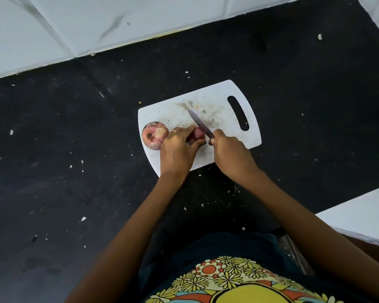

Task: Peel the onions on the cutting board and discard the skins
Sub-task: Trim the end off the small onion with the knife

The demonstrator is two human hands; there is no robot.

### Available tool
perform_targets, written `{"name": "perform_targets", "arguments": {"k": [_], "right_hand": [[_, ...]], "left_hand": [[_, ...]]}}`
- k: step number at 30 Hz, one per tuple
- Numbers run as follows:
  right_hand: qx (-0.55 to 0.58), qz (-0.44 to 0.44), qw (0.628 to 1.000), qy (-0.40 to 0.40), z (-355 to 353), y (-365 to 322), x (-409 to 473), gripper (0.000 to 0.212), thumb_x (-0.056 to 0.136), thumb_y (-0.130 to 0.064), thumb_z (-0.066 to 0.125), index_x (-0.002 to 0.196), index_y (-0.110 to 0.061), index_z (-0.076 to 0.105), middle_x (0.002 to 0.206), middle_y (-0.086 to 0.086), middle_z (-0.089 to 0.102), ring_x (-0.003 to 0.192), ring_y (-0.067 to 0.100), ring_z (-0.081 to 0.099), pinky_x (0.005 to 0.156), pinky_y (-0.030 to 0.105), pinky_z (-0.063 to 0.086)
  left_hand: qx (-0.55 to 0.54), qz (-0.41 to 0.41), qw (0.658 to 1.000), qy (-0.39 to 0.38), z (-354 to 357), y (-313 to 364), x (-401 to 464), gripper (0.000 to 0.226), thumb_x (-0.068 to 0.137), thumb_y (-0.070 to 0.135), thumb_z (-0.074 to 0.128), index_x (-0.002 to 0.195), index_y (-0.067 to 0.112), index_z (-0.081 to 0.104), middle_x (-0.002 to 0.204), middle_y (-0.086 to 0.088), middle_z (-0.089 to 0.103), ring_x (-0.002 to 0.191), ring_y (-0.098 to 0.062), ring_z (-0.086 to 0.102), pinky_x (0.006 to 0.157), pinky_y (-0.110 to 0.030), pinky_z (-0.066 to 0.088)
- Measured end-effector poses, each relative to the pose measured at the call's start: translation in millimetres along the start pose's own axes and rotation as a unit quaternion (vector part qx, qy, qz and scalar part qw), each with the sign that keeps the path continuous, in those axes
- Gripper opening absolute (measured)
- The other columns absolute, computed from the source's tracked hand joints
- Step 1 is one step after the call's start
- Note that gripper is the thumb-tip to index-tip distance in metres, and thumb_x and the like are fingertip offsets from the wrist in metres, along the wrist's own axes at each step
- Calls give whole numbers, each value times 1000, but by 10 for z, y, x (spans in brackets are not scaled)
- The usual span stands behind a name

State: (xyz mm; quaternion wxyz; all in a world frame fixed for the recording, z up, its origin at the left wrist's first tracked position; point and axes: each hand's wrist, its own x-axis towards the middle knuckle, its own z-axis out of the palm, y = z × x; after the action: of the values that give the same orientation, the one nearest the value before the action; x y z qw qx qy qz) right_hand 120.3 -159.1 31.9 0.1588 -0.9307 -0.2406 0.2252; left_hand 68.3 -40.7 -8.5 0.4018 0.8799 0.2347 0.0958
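A flat white plastic cutting board (173,114) with a long handle hole is laid on a black speckled tabletop (74,149). Grey and brown smudges are seen in the middle of the board.

A small red onion (199,134) is held down on the board, near its front edge. It is gripped by the left hand (177,149), with the fingers curled over the top of it and the thumb tucked under its front side. Only a small part of this onion can be seen between the fingers. A thin ring is worn on one finger of that hand.

A thin knife with a grey metal blade (198,123) is gripped by the right hand (230,152). The fingers are wrapped tight round the handle, so the handle is hidden. The blade is laid across the top of the small onion, and its tip is pointed toward the far side of the board.

A bigger round red onion (154,135) with some pale patches is left at the left edge of the board, just beside the left hand. Its skin is partly off.

Small white bits are scattered on the tabletop all around the board.
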Motion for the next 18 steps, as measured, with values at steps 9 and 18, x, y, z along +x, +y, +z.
{"name": "perform_targets", "arguments": {"k": [9,18], "right_hand": [[-43,23,999,-17,-72,-104,-59,20,94,-3,41,114,-3,45,98,17,61,86,34,59,62,35,35],[-67,17,998,-7,-75,-149,30,25,94,-2,38,118,-4,44,100,18,62,91,35,60,64,35,36]], "left_hand": [[21,1,1000,16,2,49,5,29,78,24,76,104,12,73,89,-10,68,77,-22,60,66,-29,46],[16,-14,1000,4,-11,43,67,30,78,28,76,103,12,73,89,-13,69,79,-26,63,71,-40,51]]}}
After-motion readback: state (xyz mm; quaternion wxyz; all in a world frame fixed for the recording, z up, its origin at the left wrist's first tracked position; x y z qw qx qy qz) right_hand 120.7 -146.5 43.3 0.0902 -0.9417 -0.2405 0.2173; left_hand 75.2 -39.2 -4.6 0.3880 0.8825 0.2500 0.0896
